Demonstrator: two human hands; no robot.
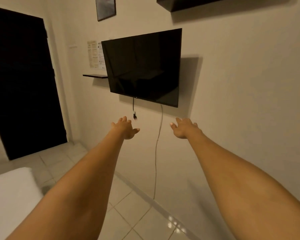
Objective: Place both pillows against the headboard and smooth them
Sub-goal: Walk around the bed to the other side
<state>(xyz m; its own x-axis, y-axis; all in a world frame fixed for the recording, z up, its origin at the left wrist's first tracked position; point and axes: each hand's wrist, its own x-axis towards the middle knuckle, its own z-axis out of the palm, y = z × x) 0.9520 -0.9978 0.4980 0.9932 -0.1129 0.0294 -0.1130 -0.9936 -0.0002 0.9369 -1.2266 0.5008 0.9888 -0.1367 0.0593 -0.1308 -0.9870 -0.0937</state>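
Observation:
Both my arms stretch straight out toward a cream wall. My left hand point(125, 128) is open, fingers spread, holding nothing. My right hand point(184, 127) is open too, fingers apart and empty. A corner of a white bed point(10, 193) shows at the lower left, beside my left forearm. No pillow and no headboard are in view.
A black wall-mounted TV point(144, 66) hangs just above my hands, with a dangling black plug point(135, 116) and a white cable point(157, 149) running down to the tiled floor point(137, 213). A dark doorway point(22, 84) stands at the left. Small dark shelf point(95, 76) and a high shelf point(197, 3) on the wall.

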